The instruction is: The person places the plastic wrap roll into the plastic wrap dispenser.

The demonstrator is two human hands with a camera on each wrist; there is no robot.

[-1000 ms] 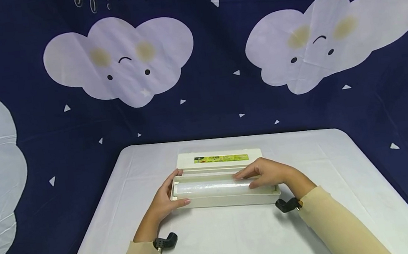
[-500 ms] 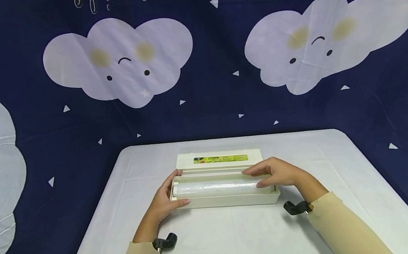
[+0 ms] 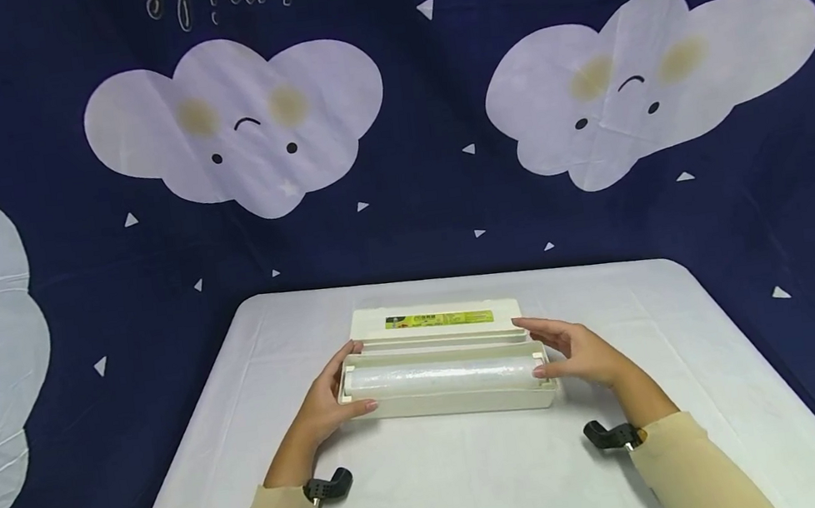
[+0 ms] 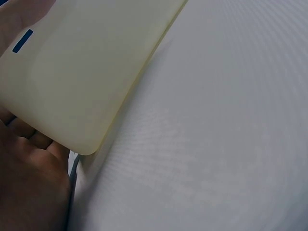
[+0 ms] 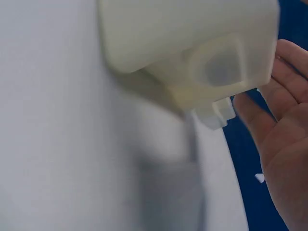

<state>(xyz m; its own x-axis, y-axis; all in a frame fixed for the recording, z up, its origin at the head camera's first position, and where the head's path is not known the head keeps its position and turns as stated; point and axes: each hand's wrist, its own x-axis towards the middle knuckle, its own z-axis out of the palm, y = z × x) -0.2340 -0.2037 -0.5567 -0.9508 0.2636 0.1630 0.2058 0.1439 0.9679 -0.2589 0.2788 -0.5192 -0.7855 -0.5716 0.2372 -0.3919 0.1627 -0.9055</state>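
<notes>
A cream cling film dispenser box [image 3: 455, 404] lies lengthwise across the table, its lid [image 3: 370, 325] folded back on the far side. Inside rests a clear, shiny roll of cling film [image 3: 444, 375]. My left hand [image 3: 322, 402] grips the box's left end, thumb on the front wall and fingers round the back. In the left wrist view the box's front wall [image 4: 86, 72] hides part of that hand. My right hand [image 3: 588, 355] is at the right end, fingers extended and spread, thumb by the rim. The right wrist view shows its fingers beside the box's end [image 5: 216, 62], holding nothing.
A white-covered table [image 3: 464, 482] with rounded far corners carries the box. Behind it hangs a dark blue cloth [image 3: 432, 201] with cloud prints. A green-yellow label [image 3: 438, 319] is on the lid. Black wrist cameras [image 3: 331, 485] sit on both wrists.
My right hand has slid rightward off the top of the roll to the box's right end, its fingers spreading. My left hand keeps its grip on the left end.
</notes>
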